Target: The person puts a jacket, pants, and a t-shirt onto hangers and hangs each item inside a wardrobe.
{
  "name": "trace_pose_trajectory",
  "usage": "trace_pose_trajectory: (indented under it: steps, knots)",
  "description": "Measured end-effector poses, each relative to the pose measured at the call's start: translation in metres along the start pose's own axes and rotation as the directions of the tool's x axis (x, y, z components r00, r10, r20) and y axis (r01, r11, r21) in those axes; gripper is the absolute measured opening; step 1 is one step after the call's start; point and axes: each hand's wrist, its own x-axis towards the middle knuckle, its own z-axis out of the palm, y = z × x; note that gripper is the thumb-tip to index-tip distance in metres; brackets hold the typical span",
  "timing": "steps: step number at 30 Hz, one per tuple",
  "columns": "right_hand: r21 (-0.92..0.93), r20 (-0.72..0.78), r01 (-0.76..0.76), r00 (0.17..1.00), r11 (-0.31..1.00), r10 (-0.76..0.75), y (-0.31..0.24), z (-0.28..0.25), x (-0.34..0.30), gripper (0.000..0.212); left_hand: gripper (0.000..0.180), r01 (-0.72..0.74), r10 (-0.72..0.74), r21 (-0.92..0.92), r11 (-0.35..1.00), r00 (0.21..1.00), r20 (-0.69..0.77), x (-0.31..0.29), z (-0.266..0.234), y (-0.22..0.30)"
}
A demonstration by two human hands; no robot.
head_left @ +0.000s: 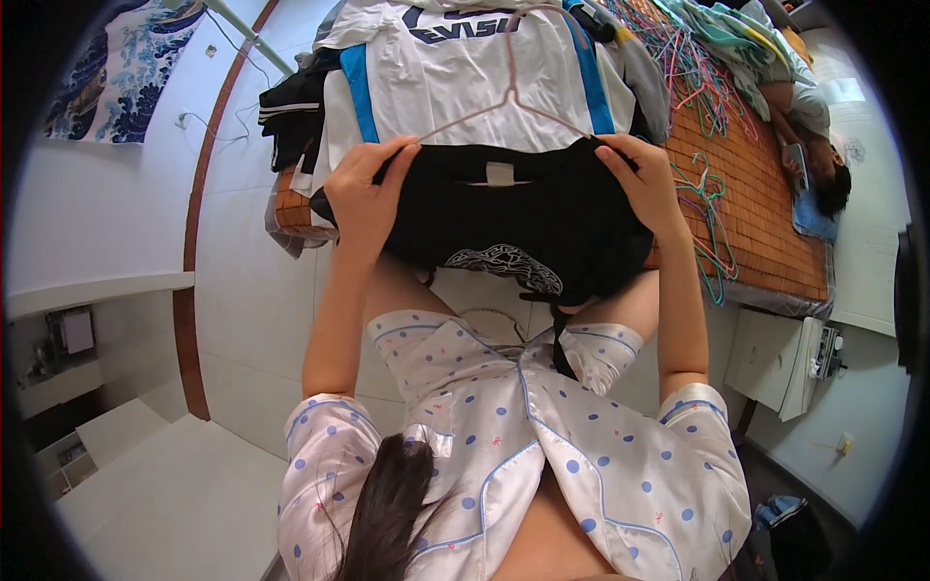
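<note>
Stretched between my two hands is a black T-shirt (504, 218) with a pale neck label and a white line print low on its front. A pinkish wire clothes hanger (511, 95) shows above its neckline, the hook pointing away from me; its lower part is hidden in the shirt. My left hand (366, 194) pinches the left shoulder of the shirt by the hanger's end. At the opposite shoulder, my right hand (647, 184) pinches cloth and hanger end the same way. Beyond lies a white T-shirt (455, 82) with blue side strips and dark lettering.
A bed with a brown woven mat (775, 232) holds piled clothes and a heap of coloured wire hangers (678, 73). Several loose hangers (710, 218) lie near its edge. A person (819, 145) lies on the bed holding a phone. A white cabinet (770, 353) stands at the right.
</note>
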Motion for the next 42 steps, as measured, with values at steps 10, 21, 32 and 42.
trace_pose_trajectory:
  steps: [10, 21, 32, 42]
  knots:
    - [-0.388, -0.395, 0.009, 0.902, 0.922, -0.175, -0.018, -0.006, -0.01, 0.013, 0.029, 0.123, -0.164, 0.147, 0.981, 0.937, 0.308, 0.01, -0.026, -0.012]
    - [-0.269, -0.561, -0.07, 0.822, 0.961, -0.097, -0.008, -0.034, -0.009, 0.024, 0.018, 0.64, -0.497, -0.184, 0.746, 0.72, 0.485, -0.01, -0.107, -0.033]
    - [-0.34, -0.568, -0.123, 0.817, 0.932, -0.099, -0.015, -0.029, -0.013, 0.02, 0.029, 0.307, -0.795, 0.823, 0.478, 0.55, 0.256, -0.06, -0.124, -0.105]
    - [-0.351, -0.41, 0.063, 0.887, 0.934, -0.214, -0.053, -0.003, -0.008, 0.012, 0.02, -0.208, 0.163, 0.235, 0.949, 0.966, 0.199, 0.018, -0.035, 0.004]
